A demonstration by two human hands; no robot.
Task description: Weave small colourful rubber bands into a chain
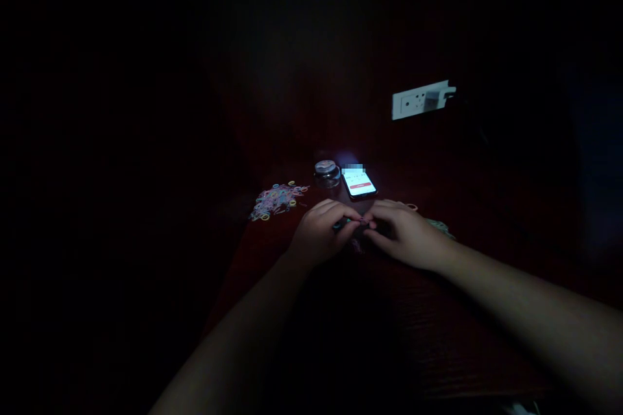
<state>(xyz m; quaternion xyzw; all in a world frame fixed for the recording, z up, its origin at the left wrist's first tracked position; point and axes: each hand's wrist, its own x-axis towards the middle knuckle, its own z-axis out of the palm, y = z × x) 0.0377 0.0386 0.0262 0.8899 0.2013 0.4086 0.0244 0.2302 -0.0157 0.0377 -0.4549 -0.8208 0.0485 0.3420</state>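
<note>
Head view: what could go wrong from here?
Poor light: the scene is very dark and the lit phone is the only glowing thing visible, so if its screen dimmed, fine work between the left hand and right hand might get harder to see.

Spill: the loose pile of small coloured bands lies close to the table's left edge, so a bump could send some over.
</note>
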